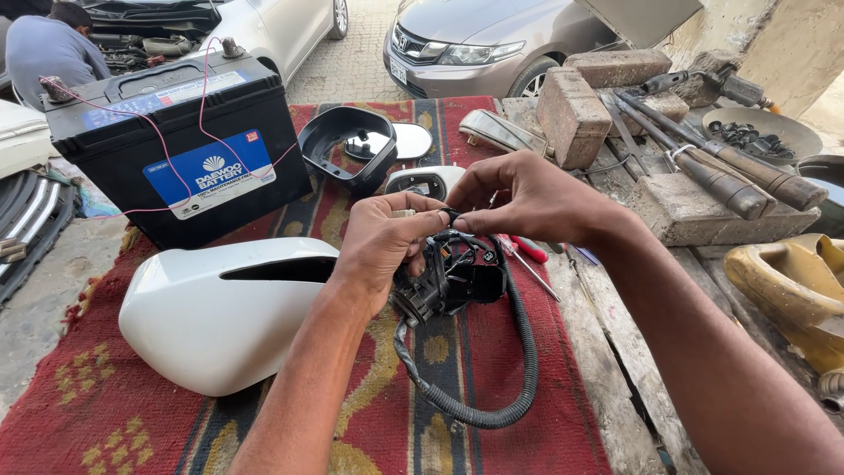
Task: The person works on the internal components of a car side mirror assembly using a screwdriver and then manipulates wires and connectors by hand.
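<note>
Both hands meet over the middle of a red patterned woven rug (492,440), close together and working on the same piece. The left hand (382,246) grips a black plastic mirror motor assembly with wiring (453,277), fingers curled round its left side and thumb across the top. The right hand (519,198) comes in from the right with thumb and forefinger pinched on a small connector at the top of that assembly — the fingertips of the two hands nearly touch. From the assembly a black ribbed cable sleeve (514,378) hangs down and loops on the rug toward its near edge.

Just beside the left forearm, near the rug's left edge, lies a glossy white plastic mirror housing shell (211,317), hollow slot facing up. Behind the right hand a red-handled screwdriver (527,255) lies on the rug, partly hidden. Farther back, toward the rug's far edge, sit a black plastic mirror frame (343,145), an oval mirror glass (409,141) and a smaller white mirror part (426,180). At the far left corner stands a black car battery with a blue label (176,149), thin pink wires (167,141) draped over it.

Right of the rug, the weathered wooden bench (615,369) carries grey bricks (571,114) and long rusty metal tools (721,171). Beyond are a grey car (483,40) and a person in a grey shirt (53,48) bent at an open bonnet.
</note>
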